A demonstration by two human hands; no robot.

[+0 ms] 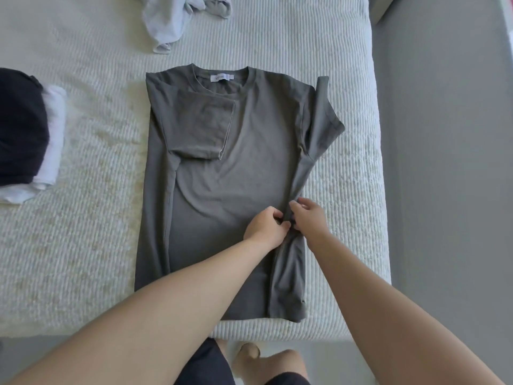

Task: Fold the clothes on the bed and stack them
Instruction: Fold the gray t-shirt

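**Grey T-shirt, right edge in hand**

Grey T-shirt (222, 168) flat on bed (83, 232), left side and sleeve folded inward. Left hand (265, 225) and right hand (308, 215) side by side, fingers curled, pinching right edge. Folded stack (27, 129) at left; pale garment (172, 20) crumpled beyond.

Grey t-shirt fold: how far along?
Done: a folded black-and-white stack lies at the bed's left; the grey cotton t-shirt's left side is folded in. In hand: left hand and right hand pinch its right edge. Left: the crumpled pale-blue garment.
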